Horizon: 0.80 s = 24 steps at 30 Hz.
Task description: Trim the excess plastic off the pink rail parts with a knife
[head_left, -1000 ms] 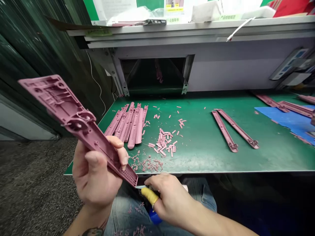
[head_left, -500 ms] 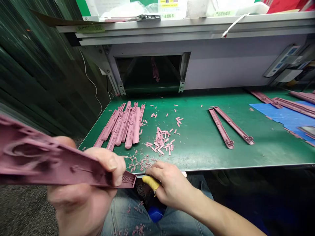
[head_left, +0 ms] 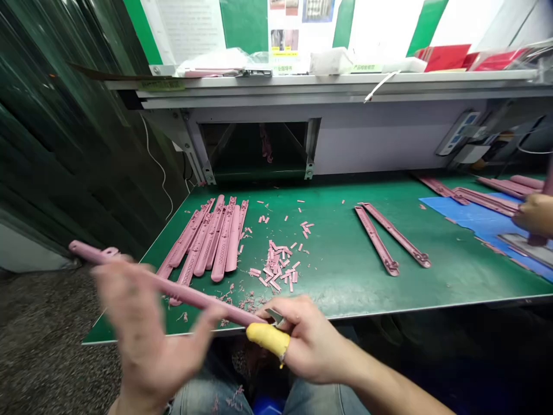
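Right hand, blade on pink bar

Production workshop, bench station: green-matted worktop carrying rows of moulded pink plastic bars and heaps of trimmed offcuts, below an aluminium-framed shelf with a square chute opening and posted instruction sheets.

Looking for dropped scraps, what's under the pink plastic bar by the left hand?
Under the pink plastic bar lies the green bench mat, with a few pink plastic trimmings on it. The stretch directly beneath the bar and the blurred left hand is covered, so it cannot be seen.
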Each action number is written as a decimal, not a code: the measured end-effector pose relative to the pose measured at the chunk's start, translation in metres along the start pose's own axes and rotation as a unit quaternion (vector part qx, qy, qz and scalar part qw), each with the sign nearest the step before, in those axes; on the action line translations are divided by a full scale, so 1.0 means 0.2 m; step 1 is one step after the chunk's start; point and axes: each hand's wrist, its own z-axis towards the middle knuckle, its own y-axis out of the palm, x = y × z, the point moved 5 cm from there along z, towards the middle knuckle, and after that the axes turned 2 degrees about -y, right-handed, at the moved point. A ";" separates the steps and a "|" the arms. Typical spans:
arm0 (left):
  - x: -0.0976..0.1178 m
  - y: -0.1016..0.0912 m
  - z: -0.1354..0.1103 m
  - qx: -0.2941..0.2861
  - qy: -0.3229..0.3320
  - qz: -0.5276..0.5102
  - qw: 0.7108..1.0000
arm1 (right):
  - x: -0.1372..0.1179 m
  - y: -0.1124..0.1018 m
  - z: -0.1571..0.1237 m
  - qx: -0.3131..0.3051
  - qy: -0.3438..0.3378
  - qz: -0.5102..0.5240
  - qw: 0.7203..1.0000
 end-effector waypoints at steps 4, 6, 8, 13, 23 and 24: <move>0.08 0.07 -0.08 -0.254 0.210 -0.010 0.944 | -0.05 -0.14 0.01 -0.091 0.015 0.041 0.995; 0.06 0.06 -0.05 -0.289 0.205 -0.045 0.934 | -0.09 -0.19 0.01 -0.072 -0.034 -0.015 0.997; 0.02 0.04 -0.01 -0.296 0.203 -0.039 0.933 | -0.12 -0.22 0.00 -0.021 -0.087 -0.116 0.989; 0.02 0.00 0.04 -0.304 0.311 0.034 0.900 | -0.13 -0.13 0.00 -0.005 -0.193 -0.379 0.905; 0.03 -0.05 0.07 -0.307 0.271 -0.006 0.912 | -0.14 -0.09 0.08 -0.026 -0.252 -0.500 0.828; 0.03 -0.05 0.06 -0.310 0.271 0.005 0.911 | -0.14 -0.09 0.07 -0.028 -0.254 -0.498 0.828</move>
